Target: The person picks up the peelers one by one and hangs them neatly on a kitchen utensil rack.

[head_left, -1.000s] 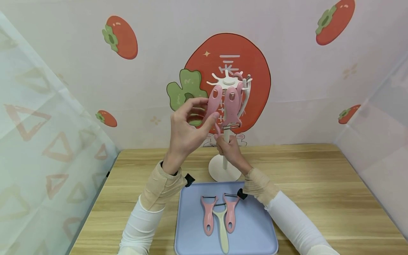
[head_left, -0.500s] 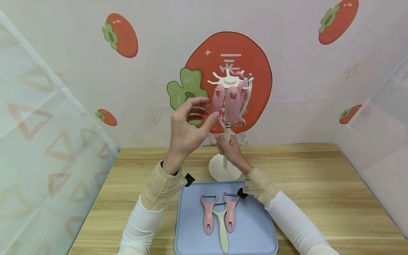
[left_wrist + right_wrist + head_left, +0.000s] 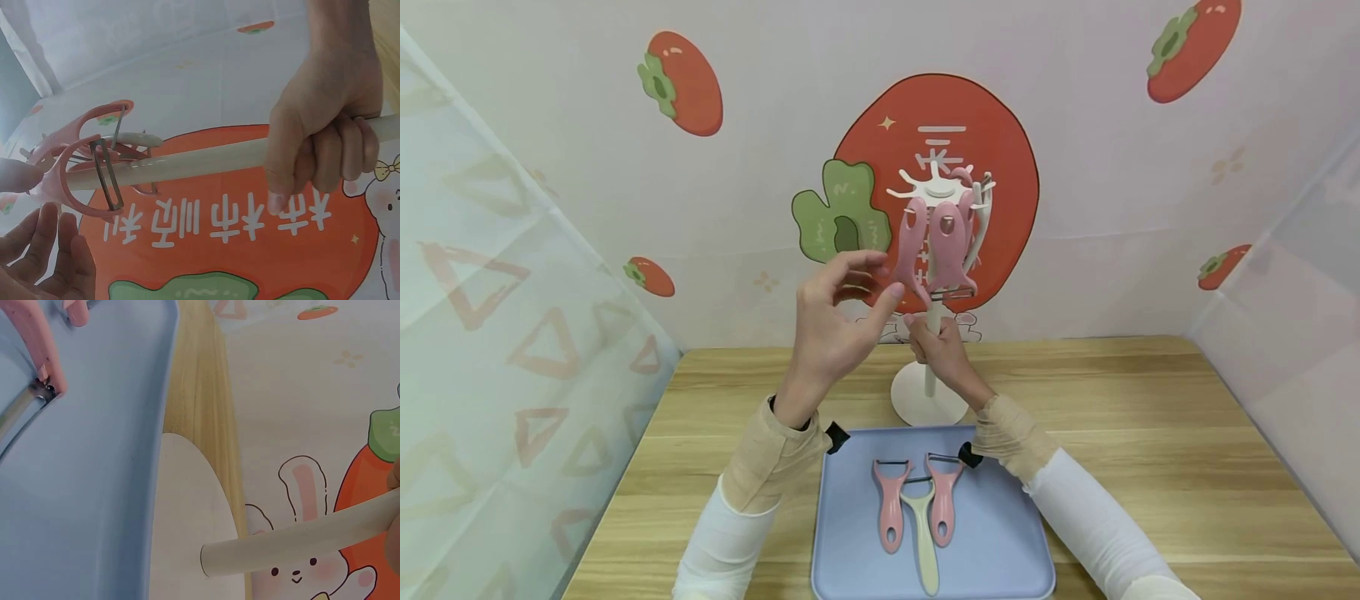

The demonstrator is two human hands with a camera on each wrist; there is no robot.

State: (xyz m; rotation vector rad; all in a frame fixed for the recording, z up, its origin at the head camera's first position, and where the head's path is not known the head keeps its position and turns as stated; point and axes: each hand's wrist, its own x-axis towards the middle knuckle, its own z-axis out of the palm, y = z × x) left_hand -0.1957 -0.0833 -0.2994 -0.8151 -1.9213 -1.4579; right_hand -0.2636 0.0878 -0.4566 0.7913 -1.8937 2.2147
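My right hand (image 3: 942, 346) grips the white pole (image 3: 212, 156) of an upright hanging rack (image 3: 938, 192) with prongs round its top. On the near side hang two pink peelers, a left one (image 3: 912, 242) and a front one (image 3: 950, 246), blades down. Another pink peeler, partly hidden, and a white peeler (image 3: 982, 221) hang behind on the right. Just left of the left pink peeler is my left hand (image 3: 838, 321), thumb and fingers spread with nothing held between them. Whether its thumb touches that peeler cannot be told in the left wrist view.
A blue tray (image 3: 1000, 533) lies in front of the rack's round base (image 3: 917, 400). On it rest two pink peelers, a left one (image 3: 891, 508) and a right one (image 3: 943, 504), with a cream peeler (image 3: 922, 533) between them. A patterned backdrop (image 3: 760, 167) stands behind the table (image 3: 1112, 433).
The left pink peeler has swung right and hangs from the rack, free of my left hand's hold. My left hand has drawn slightly down and left. My right hand stays on the pole.
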